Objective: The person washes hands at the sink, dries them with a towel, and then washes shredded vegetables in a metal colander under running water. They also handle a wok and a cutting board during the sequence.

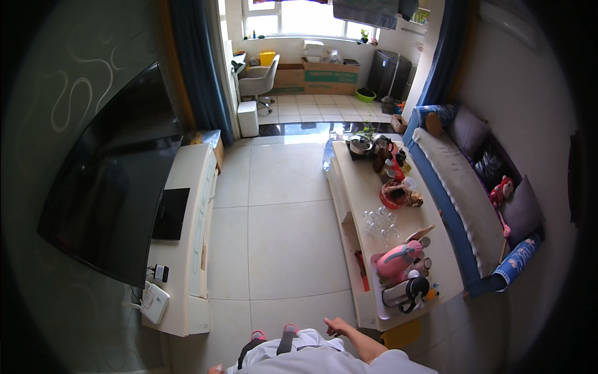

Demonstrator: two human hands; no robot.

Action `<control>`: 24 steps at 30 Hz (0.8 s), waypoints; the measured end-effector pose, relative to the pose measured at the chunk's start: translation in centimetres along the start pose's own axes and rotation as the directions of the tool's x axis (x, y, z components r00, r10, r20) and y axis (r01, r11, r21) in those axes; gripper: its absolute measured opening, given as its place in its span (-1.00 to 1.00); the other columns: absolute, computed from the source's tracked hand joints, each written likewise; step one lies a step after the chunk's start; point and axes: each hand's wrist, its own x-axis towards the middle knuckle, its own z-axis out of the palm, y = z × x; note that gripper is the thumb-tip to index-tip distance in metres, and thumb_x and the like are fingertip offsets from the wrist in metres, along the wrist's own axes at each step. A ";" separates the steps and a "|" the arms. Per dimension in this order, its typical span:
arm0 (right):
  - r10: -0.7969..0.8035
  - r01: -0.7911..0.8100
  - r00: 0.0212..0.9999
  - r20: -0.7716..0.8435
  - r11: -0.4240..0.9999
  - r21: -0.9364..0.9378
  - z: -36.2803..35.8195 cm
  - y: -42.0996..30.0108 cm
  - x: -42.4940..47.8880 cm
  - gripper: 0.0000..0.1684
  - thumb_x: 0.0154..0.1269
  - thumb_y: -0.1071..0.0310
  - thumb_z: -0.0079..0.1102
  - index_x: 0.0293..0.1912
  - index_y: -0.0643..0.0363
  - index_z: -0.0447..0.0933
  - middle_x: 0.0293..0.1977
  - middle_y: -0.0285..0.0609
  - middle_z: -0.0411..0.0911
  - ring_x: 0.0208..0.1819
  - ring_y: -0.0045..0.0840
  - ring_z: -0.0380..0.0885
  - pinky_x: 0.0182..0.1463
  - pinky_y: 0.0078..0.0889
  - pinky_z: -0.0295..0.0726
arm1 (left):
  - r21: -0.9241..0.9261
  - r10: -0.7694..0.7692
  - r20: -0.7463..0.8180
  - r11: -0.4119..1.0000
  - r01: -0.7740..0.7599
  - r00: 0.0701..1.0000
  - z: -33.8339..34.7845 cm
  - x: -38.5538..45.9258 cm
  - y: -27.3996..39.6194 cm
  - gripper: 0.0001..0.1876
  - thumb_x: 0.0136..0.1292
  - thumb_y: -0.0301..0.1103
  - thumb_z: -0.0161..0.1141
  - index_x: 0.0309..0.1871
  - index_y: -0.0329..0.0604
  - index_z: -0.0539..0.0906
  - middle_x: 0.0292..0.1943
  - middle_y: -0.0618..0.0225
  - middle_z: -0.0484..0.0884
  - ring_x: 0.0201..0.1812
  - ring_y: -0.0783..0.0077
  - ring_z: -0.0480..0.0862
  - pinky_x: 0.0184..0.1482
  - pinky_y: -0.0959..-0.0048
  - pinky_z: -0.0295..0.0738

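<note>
My right hand hangs in front of my body, its fingers loosely curled and partly spread, with nothing visible in it. It is nearest to the front left corner of the coffee table, apart from it. At the bottom edge only a bit of my left hand shows; whether it holds anything cannot be told. On the table's near end, a tray bears a pink vacuum jug and a steel jug with a black top. Behind the tray stand several upturned clear glasses.
Tiled floor runs between the table and a white TV cabinet. A large television leans over that cabinet, near a white router. At right is a sofa. Farther off are a swivel chair and cardboard boxes.
</note>
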 end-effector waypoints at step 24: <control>-0.086 0.099 0.995 0.054 0.941 -0.323 4.0 -4.8 -1.6 -0.18 0.33 -0.36 -0.16 -0.61 0.19 0.59 -0.61 -0.26 0.54 -0.52 -0.52 0.53 -0.37 -0.33 0.61 | -0.126 -0.017 0.037 0.992 0.021 0.999 -3.2 0.5 -6.4 -0.49 0.21 -0.24 0.20 0.25 -0.07 0.47 -0.03 0.39 0.57 -0.16 0.46 0.56 -0.24 0.41 0.49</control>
